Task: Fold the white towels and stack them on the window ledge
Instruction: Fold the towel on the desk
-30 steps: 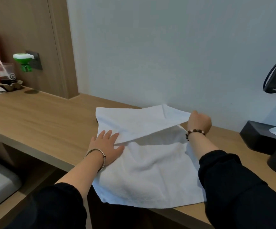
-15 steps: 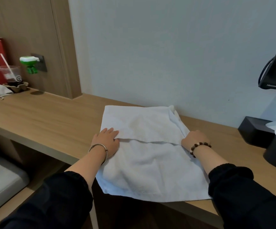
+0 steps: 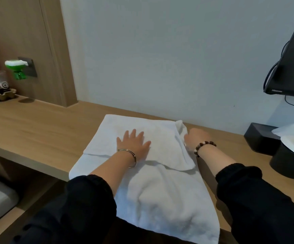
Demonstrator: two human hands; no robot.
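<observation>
Left hand (image 3: 133, 141) slid forward, spread flat on white towel (image 3: 160, 191), right hand (image 3: 194, 138) pinching its edge, wooden desk (image 3: 37, 131), grey wall (image 3: 160, 59)

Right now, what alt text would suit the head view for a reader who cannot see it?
A person's left hand presses flat on a white towel folded partway over itself on a wooden desk, while the right hand curls at the fold's right edge. A black monitor is at far right.
</observation>
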